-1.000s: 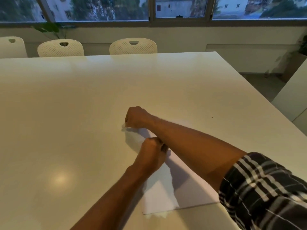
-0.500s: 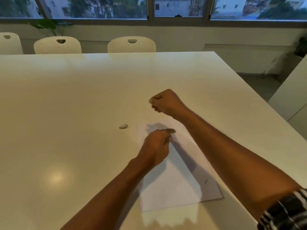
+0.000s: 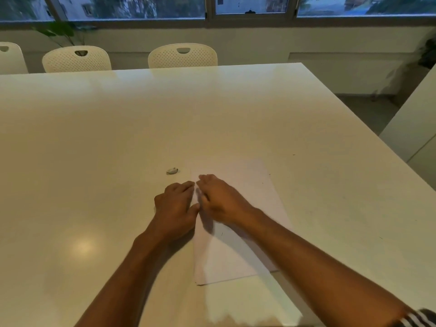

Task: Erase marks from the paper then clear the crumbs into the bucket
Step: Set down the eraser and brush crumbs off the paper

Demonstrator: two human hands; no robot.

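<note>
A white sheet of paper (image 3: 238, 251) lies on the large cream table (image 3: 118, 128), with faint small marks on it. My left hand (image 3: 175, 206) rests palm down on the table at the paper's left edge, fingers slightly spread. My right hand (image 3: 220, 199) lies flat on the paper's upper left part, fingertips next to those of the left hand. Neither hand holds anything. A small whitish eraser (image 3: 172, 171) sits on the table just left of the paper's far corner, apart from both hands. No bucket is in view.
Three white perforated chairs (image 3: 182, 55) stand along the table's far edge below the windows. A plant (image 3: 59, 31) stands behind them. Another white surface (image 3: 415, 123) is at the right, across a floor gap.
My right hand set the eraser down left of the paper, swung away, then came back down flat onto the paper. My left hand slid left to the paper's edge.
</note>
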